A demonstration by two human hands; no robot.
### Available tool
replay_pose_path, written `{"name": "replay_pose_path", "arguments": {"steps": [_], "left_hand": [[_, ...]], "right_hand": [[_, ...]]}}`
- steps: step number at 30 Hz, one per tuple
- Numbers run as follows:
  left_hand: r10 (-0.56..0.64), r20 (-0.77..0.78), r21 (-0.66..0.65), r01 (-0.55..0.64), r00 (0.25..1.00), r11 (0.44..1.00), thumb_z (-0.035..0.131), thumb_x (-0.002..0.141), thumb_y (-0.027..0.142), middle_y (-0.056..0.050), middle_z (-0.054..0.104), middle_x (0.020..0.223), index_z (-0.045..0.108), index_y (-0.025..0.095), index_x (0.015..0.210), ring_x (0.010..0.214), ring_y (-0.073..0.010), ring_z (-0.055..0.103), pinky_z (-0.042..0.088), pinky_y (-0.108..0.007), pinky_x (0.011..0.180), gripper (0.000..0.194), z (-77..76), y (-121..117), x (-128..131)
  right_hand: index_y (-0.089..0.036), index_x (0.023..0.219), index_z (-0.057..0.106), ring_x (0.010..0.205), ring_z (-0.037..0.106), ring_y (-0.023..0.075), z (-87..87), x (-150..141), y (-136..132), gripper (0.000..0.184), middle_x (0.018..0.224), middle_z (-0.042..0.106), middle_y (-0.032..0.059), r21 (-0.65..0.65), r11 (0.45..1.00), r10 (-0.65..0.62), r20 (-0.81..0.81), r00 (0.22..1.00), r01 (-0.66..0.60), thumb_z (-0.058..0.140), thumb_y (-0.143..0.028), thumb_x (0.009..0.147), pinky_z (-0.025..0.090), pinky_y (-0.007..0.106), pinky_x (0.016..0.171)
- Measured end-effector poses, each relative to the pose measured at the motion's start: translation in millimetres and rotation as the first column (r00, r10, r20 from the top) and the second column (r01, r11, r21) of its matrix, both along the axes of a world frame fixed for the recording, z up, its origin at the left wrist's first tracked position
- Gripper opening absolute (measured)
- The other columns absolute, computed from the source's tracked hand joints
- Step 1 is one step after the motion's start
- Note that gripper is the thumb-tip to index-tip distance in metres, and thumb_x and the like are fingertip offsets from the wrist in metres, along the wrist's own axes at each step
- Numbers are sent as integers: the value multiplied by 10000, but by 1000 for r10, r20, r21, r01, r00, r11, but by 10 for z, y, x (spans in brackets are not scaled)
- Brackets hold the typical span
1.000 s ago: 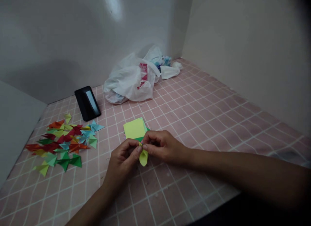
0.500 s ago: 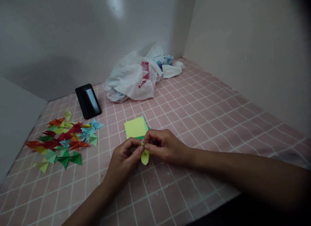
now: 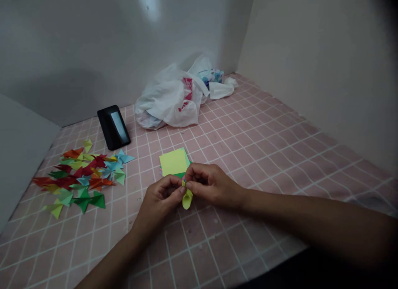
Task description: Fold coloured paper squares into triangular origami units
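A small folded piece of yellow paper (image 3: 187, 199) is pinched between my two hands, its rounded lower end hanging below the fingertips. My left hand (image 3: 161, 200) grips it from the left with thumb and forefinger. From the right, my right hand (image 3: 209, 185) pinches it close to the same spot, and the fingers hide its upper part. Just beyond the hands lies a stack of square coloured paper (image 3: 173, 161), with a yellow sheet on top and green edges showing. To the left is a spread-out pile of folded paper pieces (image 3: 82, 171) in red, orange, yellow, green and blue.
A black phone-like device (image 3: 113, 127) with a shiny face lies at the back left. Crumpled white plastic bags (image 3: 171, 96) stand near the back wall, beside a blue-patterned packet (image 3: 211, 76). A pink-and-white grid cloth (image 3: 264, 148) covers the surface, with walls around it.
Both hands keep their pinch on the yellow paper, with only a slight shift of the fingers and paper. The whole view has moved a little.
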State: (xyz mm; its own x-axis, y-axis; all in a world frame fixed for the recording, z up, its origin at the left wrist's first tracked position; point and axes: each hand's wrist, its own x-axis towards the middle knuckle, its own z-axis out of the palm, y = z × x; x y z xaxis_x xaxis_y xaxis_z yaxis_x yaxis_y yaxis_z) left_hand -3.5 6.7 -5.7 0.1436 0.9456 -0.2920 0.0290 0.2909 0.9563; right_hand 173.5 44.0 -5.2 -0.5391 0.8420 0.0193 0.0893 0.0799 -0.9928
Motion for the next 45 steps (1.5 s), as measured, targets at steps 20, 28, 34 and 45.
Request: {"name": "replay_pose_path", "arguments": {"steps": [20,28,34,45], "left_hand": [[-161,-50,-5,161,986,987,691,812,367,3,613,704,638,173,790,626,-113,531,414,-232,595,202,-11,-14,14],[99,-129,137,-81,987,987,681,810,312,25,614,714,622,183,793,626,-102,540,418,-211,584,143,-5,8,0],[197,-143,241,-159,970,957,668,790,258,29,633,744,608,190,835,628,-108,593,454,-207,566,101,33,2,14],[287,-138,443,-201,948,874,615,857,190,22,580,862,541,219,879,751,-114,623,516,-226,671,82,-7,-44,39]], "right_hand": [[-157,728,558,602,498,99,-23,31,24,181,655,554,-11,170,985,21,63,998,-31,558,-224,897,367,234,567],[-174,820,537,511,437,75,-8,20,42,192,614,514,-51,-25,1000,-6,-41,999,5,592,-341,899,332,211,494],[-198,875,500,456,469,87,-53,-15,35,182,597,544,-57,-231,971,33,-103,994,-57,592,-355,875,337,206,439],[-165,686,532,579,446,91,-24,-25,-44,219,609,511,-38,75,997,24,116,993,-33,648,-256,848,320,236,558]]}}
